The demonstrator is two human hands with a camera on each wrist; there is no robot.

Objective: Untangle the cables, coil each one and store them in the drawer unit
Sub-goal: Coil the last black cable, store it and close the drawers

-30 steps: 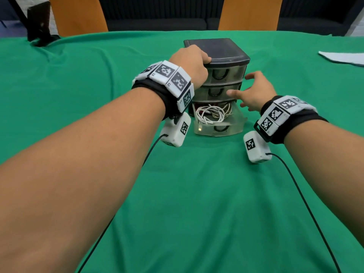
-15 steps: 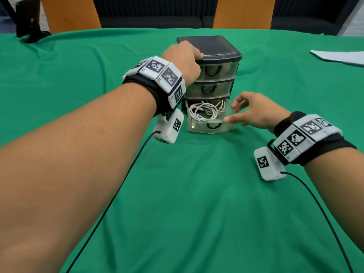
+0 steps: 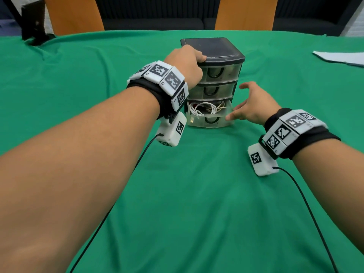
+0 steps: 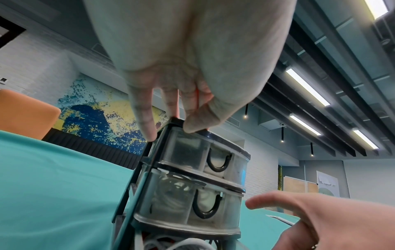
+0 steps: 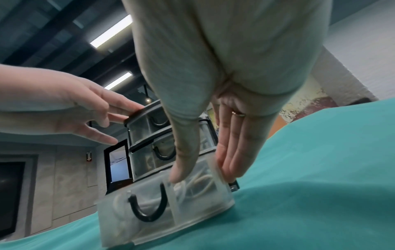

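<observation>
On top of the unit (image 3: 213,56), the left hand (image 3: 185,64) pressed down at the near left corner of the black lid, fingers curled over the edge and thumb on the front rim, steadying the whole stack. The right hand (image 3: 254,104) was spread wide with straight fingers beside the bottom drawer (image 3: 208,120), thumb tip touching its front right corner and the other fingers along its right side, holding nothing.

That drawer stood partly pulled out on the green cloth (image 3: 177,194), with the coiled white cables (image 3: 204,109) lying inside it. The two drawers above were shut.

The step in hand looked like the last one: closing the bottom drawer on the stored cables. The next move would call for a straight push on the drawer front toward the unit, with the left hand bracing so the light stack would not slide, and the coil kept below the rim so it would not jam.

Only the head view showed the cables from above and how far the drawer stuck out. The right wrist view alone showed the fingers (image 5: 233,152) flat against the drawer's side wall. The left wrist view showed the thumb's contact on the lid rim and something coiled in the middle drawer, too blurred to name.
</observation>
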